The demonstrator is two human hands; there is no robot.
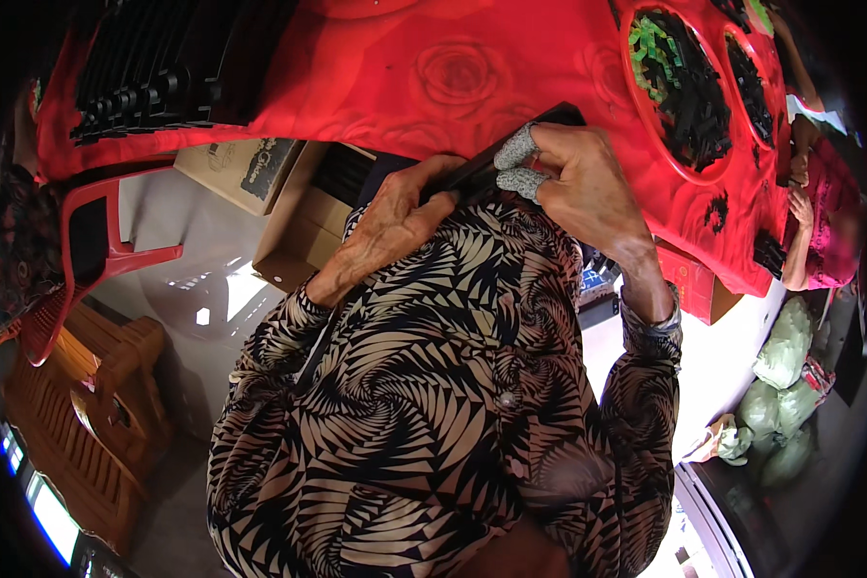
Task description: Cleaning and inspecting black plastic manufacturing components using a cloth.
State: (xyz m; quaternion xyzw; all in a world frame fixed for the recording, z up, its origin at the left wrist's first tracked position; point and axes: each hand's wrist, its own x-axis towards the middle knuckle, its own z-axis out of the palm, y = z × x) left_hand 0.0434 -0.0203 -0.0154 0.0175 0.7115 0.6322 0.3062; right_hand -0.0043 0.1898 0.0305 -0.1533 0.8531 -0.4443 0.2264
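Note:
A long, flat black bar-shaped piece (pixel 486 164) lies slantwise between my hands at the near edge of the red table. My left hand (pixel 400 207) is closed round its lower left end, thumb along the top. At the piece's upper right part is my right hand (pixel 583 178), its thumb and a finger wearing grey fabric finger covers. These covered fingertips are bent at the side of the piece; whether they pinch it or only touch it is partly hidden. The kind of the black piece cannot be made out.
A red rose-patterned cloth covers the table (pixel 462 77). Black slatted parts (pixel 149 72) are stacked at the left. A red-rimmed basket (pixel 679 96) holds small black and green pieces. An open cardboard box (pixel 294 226) and red chair (pixel 96 241) stand left; a co-worker (pixel 824 212) sits right.

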